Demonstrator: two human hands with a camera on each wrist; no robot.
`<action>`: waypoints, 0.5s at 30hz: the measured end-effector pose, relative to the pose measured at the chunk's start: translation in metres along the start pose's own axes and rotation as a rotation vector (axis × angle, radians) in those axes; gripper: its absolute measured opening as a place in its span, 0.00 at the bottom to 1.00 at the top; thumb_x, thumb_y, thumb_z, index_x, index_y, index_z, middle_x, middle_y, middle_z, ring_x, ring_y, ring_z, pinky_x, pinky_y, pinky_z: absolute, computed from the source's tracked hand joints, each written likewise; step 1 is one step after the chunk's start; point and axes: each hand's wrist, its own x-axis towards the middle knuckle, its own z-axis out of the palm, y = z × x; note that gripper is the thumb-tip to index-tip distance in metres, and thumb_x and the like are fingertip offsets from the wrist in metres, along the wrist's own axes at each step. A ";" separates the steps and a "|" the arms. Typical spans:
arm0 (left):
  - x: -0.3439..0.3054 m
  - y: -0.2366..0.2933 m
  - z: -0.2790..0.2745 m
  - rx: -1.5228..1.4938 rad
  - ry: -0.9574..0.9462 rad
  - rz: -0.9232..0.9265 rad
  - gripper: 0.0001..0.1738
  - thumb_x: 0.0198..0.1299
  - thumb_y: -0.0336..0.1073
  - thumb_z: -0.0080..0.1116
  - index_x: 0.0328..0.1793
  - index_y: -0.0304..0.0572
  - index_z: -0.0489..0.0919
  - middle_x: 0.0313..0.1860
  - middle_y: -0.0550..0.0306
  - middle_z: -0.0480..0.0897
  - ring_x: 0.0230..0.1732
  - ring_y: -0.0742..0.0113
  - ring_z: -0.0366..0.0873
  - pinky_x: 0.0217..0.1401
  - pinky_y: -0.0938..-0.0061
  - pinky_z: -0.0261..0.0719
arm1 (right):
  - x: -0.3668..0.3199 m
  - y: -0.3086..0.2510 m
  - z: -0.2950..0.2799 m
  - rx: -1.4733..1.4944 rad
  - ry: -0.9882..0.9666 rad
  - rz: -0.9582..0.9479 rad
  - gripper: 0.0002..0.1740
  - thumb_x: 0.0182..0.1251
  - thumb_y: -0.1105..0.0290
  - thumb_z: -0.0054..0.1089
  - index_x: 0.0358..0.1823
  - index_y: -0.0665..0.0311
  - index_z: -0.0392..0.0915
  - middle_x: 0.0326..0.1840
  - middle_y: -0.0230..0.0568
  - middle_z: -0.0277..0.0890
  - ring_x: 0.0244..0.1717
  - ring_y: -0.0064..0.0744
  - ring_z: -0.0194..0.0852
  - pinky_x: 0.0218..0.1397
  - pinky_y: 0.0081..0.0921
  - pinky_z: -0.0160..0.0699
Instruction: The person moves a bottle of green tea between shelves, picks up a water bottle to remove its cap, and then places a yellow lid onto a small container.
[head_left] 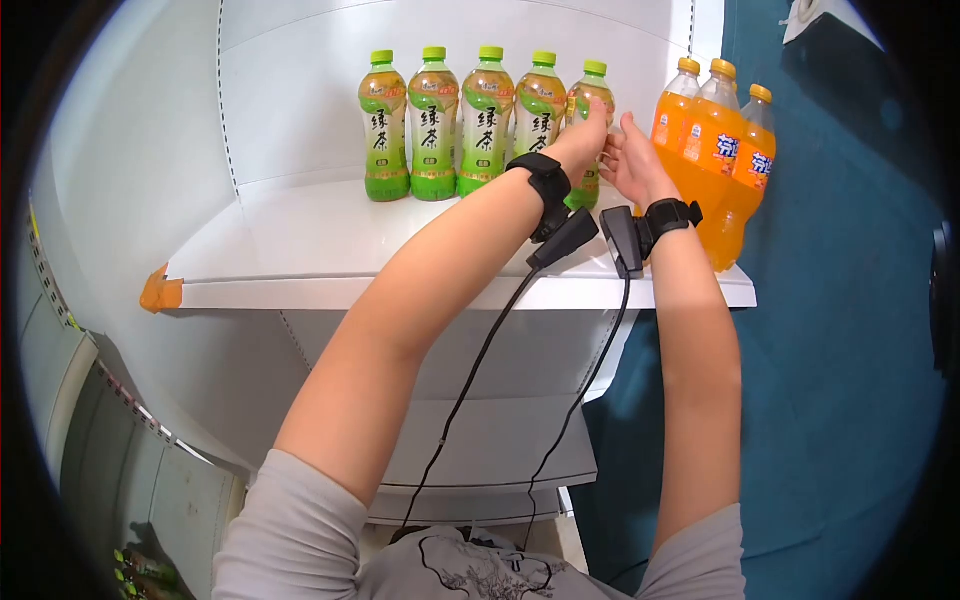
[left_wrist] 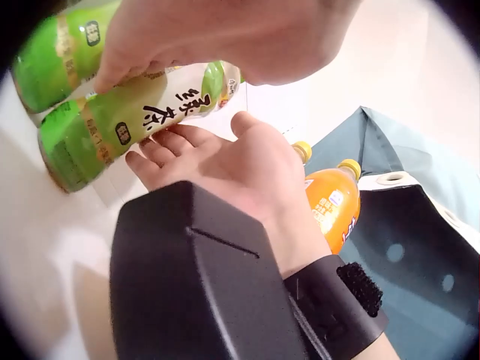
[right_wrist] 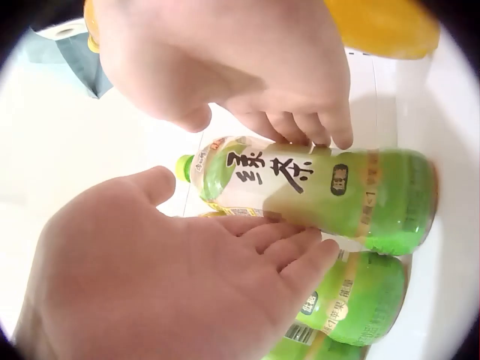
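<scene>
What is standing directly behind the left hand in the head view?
Behind the left hand stands the rightmost green bottle: its cap and lower part are visible. The hand covers much of its middle, so that part cannot be seen from there.

The left arm (head_left: 430, 290) slants from near left to far right; the right arm (head_left: 700, 370) reaches almost straight toward the far side. The left hand (head_left: 582, 145) and right hand (head_left: 637, 168) are just apart, palms turned inward, thumbs raised. The left fingers (right_wrist: 306, 274) extend; the right fingers (left_wrist: 175, 142) bend slightly.
</scene>
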 end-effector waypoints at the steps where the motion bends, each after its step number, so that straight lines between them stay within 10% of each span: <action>1: 0.004 -0.002 0.000 -0.099 -0.028 0.003 0.39 0.58 0.64 0.22 0.60 0.38 0.62 0.55 0.43 0.68 0.57 0.58 0.62 0.59 0.63 0.56 | -0.005 0.000 0.002 0.008 -0.013 -0.012 0.40 0.63 0.40 0.24 0.58 0.72 0.55 0.55 0.44 0.60 0.58 0.36 0.53 0.63 0.36 0.43; 5: -0.024 0.010 0.002 -0.161 -0.072 0.075 0.33 0.59 0.62 0.20 0.48 0.46 0.69 0.38 0.56 0.74 0.39 0.65 0.72 0.49 0.68 0.68 | -0.020 -0.007 0.006 0.048 -0.045 -0.039 0.41 0.63 0.41 0.24 0.58 0.76 0.53 0.55 0.45 0.59 0.56 0.35 0.55 0.61 0.31 0.49; 15: -0.118 0.049 0.011 -0.197 -0.155 0.087 0.35 0.59 0.64 0.21 0.61 0.47 0.60 0.60 0.53 0.63 0.63 0.63 0.54 0.65 0.61 0.45 | -0.071 -0.030 0.033 0.024 -0.080 -0.142 0.41 0.64 0.42 0.26 0.58 0.77 0.53 0.58 0.46 0.57 0.57 0.35 0.55 0.60 0.30 0.52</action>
